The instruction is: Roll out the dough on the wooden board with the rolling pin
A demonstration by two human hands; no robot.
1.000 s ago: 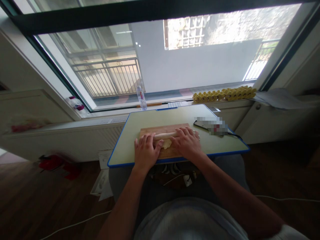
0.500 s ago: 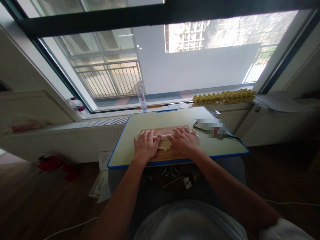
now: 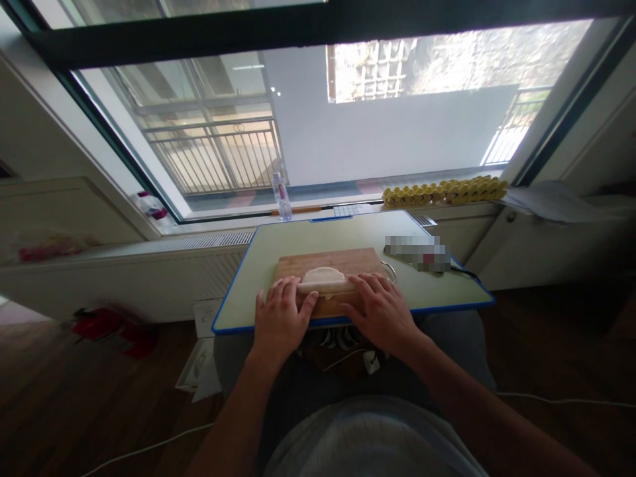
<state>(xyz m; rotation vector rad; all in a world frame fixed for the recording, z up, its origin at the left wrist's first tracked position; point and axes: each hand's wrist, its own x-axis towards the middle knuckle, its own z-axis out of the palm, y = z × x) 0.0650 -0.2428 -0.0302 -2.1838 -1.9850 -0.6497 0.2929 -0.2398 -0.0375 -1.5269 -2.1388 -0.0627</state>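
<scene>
A pale rolling pin (image 3: 325,287) lies crosswise over a flattened piece of dough (image 3: 324,273) on a wooden cutting board (image 3: 358,260). My left hand (image 3: 283,310) rests on the pin's left end, fingers curved over it and thumb beneath on the near side. On the other end is my right hand (image 3: 381,308), its fingers likewise over the pin. Most of the dough shows beyond the pin, with a small bit on the near side. The board's metal handle (image 3: 390,270) sticks out at the right. Both ends of the pin are hidden under my hands.
The board is on a small blue-edged table (image 3: 246,281) over my lap. A blurred-out item (image 3: 417,252) with a dark cable lies at its right. Behind it, a plastic bottle (image 3: 281,199) and yellow egg-carton-like trays (image 3: 444,192) stand at the window. A red fire extinguisher (image 3: 114,331) is on the left.
Both hands have drawn the rolling pin toward me, from the board's far part to its nearer part. More of the dough now shows beyond the pin.
</scene>
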